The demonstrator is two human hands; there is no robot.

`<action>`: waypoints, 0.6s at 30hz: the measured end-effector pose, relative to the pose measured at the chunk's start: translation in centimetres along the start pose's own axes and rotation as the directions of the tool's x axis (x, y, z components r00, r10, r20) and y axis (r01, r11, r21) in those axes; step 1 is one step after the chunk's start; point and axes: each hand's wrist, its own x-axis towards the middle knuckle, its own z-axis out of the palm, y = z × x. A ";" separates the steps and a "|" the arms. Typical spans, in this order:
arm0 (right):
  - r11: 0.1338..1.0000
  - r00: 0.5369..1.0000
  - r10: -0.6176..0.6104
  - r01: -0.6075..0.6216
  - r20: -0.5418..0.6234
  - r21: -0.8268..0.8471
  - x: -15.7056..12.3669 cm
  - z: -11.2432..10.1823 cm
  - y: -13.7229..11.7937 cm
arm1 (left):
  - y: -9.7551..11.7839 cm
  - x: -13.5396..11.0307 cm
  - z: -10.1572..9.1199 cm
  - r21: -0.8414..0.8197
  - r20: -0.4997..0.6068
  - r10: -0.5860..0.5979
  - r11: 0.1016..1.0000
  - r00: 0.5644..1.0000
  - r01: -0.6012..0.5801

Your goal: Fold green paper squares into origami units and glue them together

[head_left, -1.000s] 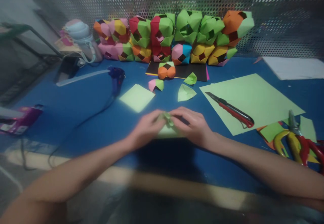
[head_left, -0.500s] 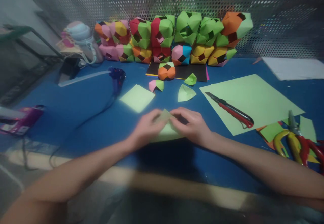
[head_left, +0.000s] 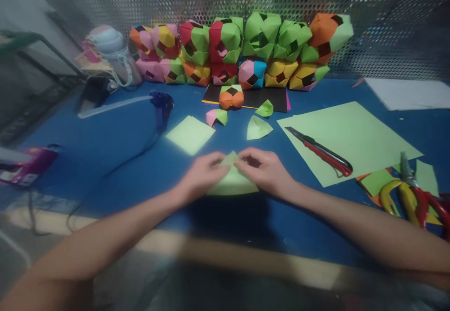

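A light green sheet of paper (head_left: 235, 183) is between my hands near the front of the blue table, its top corner showing as a point between my fingers. My left hand (head_left: 206, 173) pinches the paper from the left, thumb on its face. From the right, my right hand (head_left: 265, 168) grips it with thumb and bent fingers close to that corner. Just beyond them lie a folded pale green piece (head_left: 258, 128), a smaller green folded piece (head_left: 265, 108) and a pink-and-green one (head_left: 217, 117). To the left is a pale green paper square (head_left: 191, 135).
Several coloured paper balls (head_left: 225, 44) are stacked at the back against a perforated metal panel. A box cutter (head_left: 319, 151) rests on a large green sheet (head_left: 355, 133) at right, near pliers (head_left: 404, 194) and scissors (head_left: 422, 208). Left are a blue glue gun (head_left: 161, 105) and a bottle (head_left: 112, 51).
My hands keep hold of the green paper. The paper's top corner shows slightly farther right between my fingers, and a little more of its face is visible.
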 end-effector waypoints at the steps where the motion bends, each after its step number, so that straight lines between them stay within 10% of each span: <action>1: 1.000 1.000 0.000 0.000 0.000 -0.003 0.0 0.0 0.0 | 0.0 0.0 -0.1 0.011 0.006 -0.007 1.000 1.000 0.007; 18: 0.928 0.932 -0.361 0.363 0.040 -0.082 -0.1 -0.1 0.6 | -0.2 0.6 -1.2 -0.046 0.143 -0.059 0.997 0.988 0.066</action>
